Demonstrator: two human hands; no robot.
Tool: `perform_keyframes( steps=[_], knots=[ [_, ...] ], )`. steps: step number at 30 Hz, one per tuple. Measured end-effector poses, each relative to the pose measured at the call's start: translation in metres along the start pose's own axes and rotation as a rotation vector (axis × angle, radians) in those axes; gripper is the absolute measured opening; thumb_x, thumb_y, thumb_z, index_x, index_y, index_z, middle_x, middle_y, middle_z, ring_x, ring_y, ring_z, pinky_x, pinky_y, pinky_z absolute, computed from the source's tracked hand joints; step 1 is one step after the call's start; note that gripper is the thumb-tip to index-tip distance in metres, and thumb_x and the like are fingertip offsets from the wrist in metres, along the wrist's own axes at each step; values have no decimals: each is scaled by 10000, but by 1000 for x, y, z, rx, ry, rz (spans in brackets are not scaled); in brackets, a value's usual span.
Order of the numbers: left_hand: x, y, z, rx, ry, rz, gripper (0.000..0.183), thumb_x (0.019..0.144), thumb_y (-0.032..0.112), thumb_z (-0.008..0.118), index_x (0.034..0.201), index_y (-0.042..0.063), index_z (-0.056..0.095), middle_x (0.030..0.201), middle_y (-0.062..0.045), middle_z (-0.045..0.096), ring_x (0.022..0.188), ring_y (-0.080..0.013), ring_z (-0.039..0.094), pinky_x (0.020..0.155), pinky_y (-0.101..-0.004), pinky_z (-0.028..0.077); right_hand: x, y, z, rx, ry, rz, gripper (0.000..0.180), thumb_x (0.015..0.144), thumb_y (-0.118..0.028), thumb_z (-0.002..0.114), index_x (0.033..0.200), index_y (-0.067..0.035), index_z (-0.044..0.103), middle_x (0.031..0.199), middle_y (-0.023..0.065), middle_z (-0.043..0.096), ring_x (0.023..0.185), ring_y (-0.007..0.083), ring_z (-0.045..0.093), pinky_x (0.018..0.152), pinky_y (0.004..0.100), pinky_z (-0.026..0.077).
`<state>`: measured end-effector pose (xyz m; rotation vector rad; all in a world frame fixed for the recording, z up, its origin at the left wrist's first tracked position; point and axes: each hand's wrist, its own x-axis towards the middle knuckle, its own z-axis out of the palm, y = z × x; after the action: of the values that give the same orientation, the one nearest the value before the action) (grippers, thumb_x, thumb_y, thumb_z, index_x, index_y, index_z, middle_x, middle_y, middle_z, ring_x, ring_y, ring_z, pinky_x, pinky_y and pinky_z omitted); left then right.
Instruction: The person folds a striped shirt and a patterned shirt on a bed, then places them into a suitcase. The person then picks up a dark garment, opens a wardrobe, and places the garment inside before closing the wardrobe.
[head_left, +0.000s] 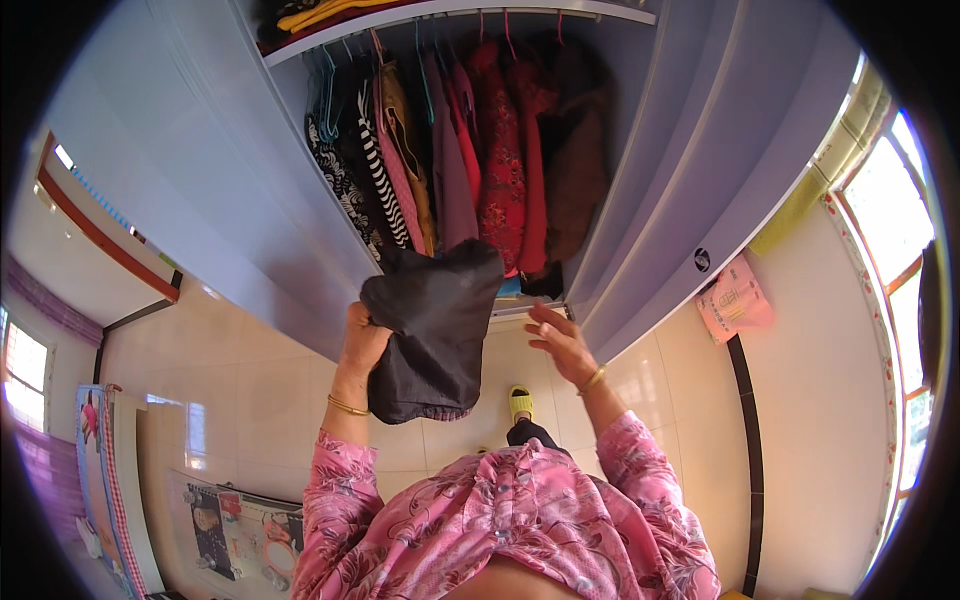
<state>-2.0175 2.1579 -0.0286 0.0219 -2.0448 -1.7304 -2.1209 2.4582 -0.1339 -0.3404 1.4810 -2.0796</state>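
Note:
My left hand (366, 334) grips a folded black garment (439, 330) by its left side, in front of an opened wardrobe. A strip of patterned pinkish cloth shows at the garment's lower edge. To the right, my right hand (556, 341) is held in the air with its fingers apart and nothing in them. It is near the wardrobe's bottom edge. Behind the black garment hang several clothes, among them a red floral garment (501, 165), a purple one (452, 172), a mustard jacket (401, 112) and a black-and-white striped piece (379, 169).
The wardrobe's left door (225, 172) and right door (697, 172) stand open on both sides. Folded clothes (330, 13) lie on the upper shelf (465, 21). A pink printed bag (735, 300) is by the right wall. At lower left is a glass-topped table (251, 532) holding items.

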Motion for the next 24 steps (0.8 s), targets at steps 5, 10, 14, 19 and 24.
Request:
perform_keyframes(
  steps=[5, 10, 14, 19, 24],
  knots=[
    [5, 26, 10, -102, 75, -116, 225, 735, -21, 616, 958, -12, 647, 937, -53, 668, 860, -124, 602, 777, -270, 474, 53, -6, 57, 333, -300, -185, 699, 792, -398, 660, 1323, -43, 377, 1306, 96, 453, 1195, 214, 438, 992, 371, 347],
    [0, -44, -3, -608, 195, -390, 534, 676, 20, 646, 1185, -33, 492, 1128, -130, 577, 1000, -254, 572, 909, -362, 450, 73, -16, 75, 464, -226, 9, 497, 797, -193, 676, 1211, -6, 474, 1120, 94, 583, 985, 198, 582, 890, 352, 465],
    [-3, -35, -23, -893, -68, -329, 646, 650, -9, 702, 1243, 7, 448, 1196, -117, 539, 1091, -269, 529, 974, -386, 415, 90, -50, 77, 227, -121, -104, 387, 776, -114, 692, 1106, 24, 543, 1002, 98, 625, 862, 180, 616, 791, 318, 514],
    [57, -15, -19, -666, -26, -198, 639, 674, -27, 705, 1260, 28, 454, 1207, -69, 538, 1110, -215, 508, 978, -352, 393, 112, -125, 96, 23, -67, -331, 342, 768, -87, 692, 1056, 46, 563, 962, 94, 632, 822, 164, 612, 755, 312, 518],
    [165, 66, -5, -306, 194, 64, 447, 711, 61, 715, 1126, 10, 558, 1078, -63, 596, 992, -168, 545, 880, -289, 432, 142, -235, 118, 17, -35, -552, 294, 760, -86, 699, 995, 49, 585, 895, 74, 635, 769, 143, 597, 703, 281, 508]
  ],
)
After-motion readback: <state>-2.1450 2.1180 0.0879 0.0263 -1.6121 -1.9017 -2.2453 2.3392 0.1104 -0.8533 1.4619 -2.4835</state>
